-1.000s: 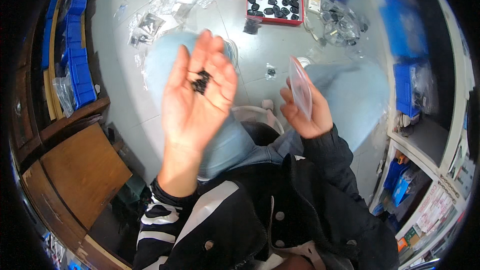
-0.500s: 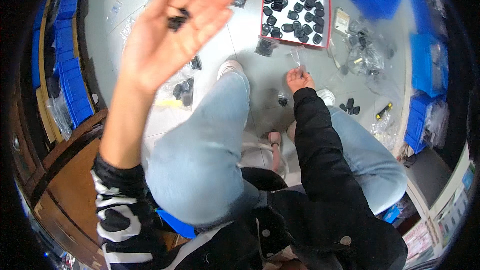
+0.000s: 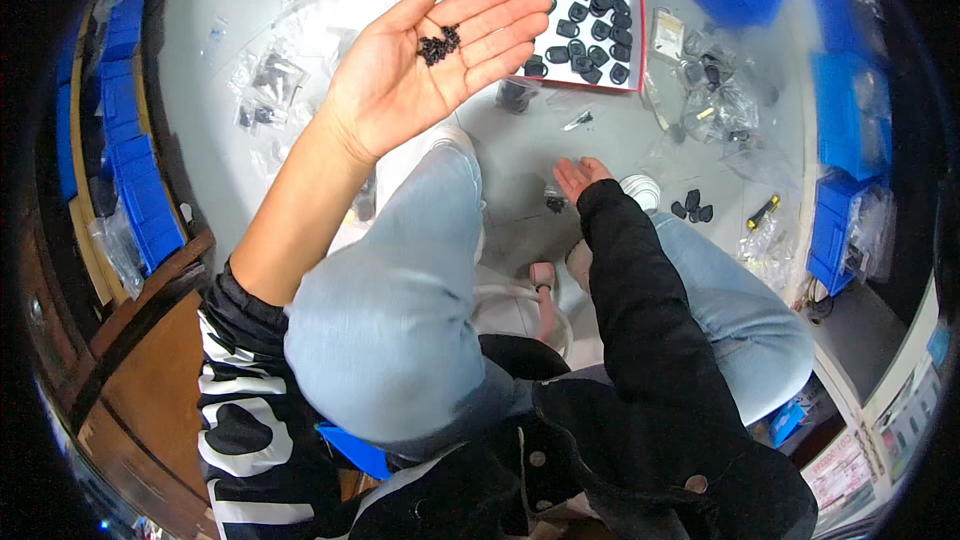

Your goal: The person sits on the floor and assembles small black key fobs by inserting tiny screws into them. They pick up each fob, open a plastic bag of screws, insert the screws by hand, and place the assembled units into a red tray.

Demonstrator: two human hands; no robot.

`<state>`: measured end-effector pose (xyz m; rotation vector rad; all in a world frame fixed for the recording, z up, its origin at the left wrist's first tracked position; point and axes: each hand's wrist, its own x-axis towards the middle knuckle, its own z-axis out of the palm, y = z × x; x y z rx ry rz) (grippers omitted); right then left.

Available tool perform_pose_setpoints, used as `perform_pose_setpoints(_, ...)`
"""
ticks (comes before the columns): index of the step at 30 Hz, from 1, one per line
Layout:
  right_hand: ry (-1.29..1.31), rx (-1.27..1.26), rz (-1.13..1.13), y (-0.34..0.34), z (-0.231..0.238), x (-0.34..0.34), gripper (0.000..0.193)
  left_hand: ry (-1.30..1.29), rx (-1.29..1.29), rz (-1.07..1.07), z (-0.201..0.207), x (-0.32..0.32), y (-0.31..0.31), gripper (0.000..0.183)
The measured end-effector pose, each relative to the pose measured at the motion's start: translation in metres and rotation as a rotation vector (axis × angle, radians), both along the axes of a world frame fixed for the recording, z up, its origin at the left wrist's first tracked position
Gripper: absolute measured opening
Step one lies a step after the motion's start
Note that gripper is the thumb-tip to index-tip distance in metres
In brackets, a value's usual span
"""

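Observation:
My left hand (image 3: 440,60) is raised palm up with its fingers stretched flat. A small heap of tiny black pieces (image 3: 438,44) lies loose on its palm; they look like screws, but are too small to be sure. Lower and to the right, my right hand (image 3: 579,178) hovers near the floor, fingers apart, with nothing visible in it. Just beside its fingertips is a little cluster of black pieces (image 3: 555,204). Beyond that hand a small clear bag (image 3: 578,120) with a few dark bits rests on the floor.
A red-edged white box (image 3: 641,40) holds several black key-fob shells (image 3: 600,30). More shells (image 3: 692,206) and a yellow-and-black cutter (image 3: 763,212) lie at right. Clear bags of parts (image 3: 715,80) are strewn about. Blue bins (image 3: 146,200) line both sides.
My left hand has moved right and a little down, bringing its palm into plain view. My right hand has let go of the small clear bag and drawn back slightly left and nearer.

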<state>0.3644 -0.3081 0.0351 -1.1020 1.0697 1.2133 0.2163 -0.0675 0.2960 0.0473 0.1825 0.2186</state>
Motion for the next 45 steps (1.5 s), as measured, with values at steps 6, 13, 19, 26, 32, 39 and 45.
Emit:
perform_pose_setpoints(6, -0.727, 0.411, 0.352, 0.055, 0.199, 0.023, 0.030, -0.083, 0.147, 0.073, 0.096, -0.005, -0.030, 0.061)
perform_pose_setpoints(13, -1.682, 0.760, 0.631, 0.012, 0.433, 0.002, 0.016, -0.313, 0.009, 0.202, 0.147, 0.024, -0.110, 0.074)
perform_pose_setpoints(19, -2.218, 0.510, 0.849, 0.005, 0.444, -0.002, 0.012, -0.440, -0.004, 0.129, 0.149, 0.046, -0.133, 0.073)
perform_pose_setpoints(26, -2.422, 0.443, 0.825, 0.026, 0.418, 0.010, 0.010, -0.250, 0.020, 0.119, 0.136, 0.049, -0.126, 0.077)
perform_pose_setpoints(32, -2.291, 0.472, 1.012, 0.035, 0.399, 0.027, 0.011, -0.047, 0.009, 0.068, 0.123, 0.055, -0.128, 0.081)
perform_pose_setpoints(39, -2.322, 0.492, 1.127, 0.035, 0.395, 0.031, 0.016, 0.071, 0.145, 0.013, 0.121, 0.054, -0.123, 0.083)
perform_pose_setpoints(45, -2.263, 0.585, 1.114, 0.033, 0.393, 0.028, 0.020, 0.015, 0.093, 0.015, 0.118, 0.058, -0.125, 0.084)
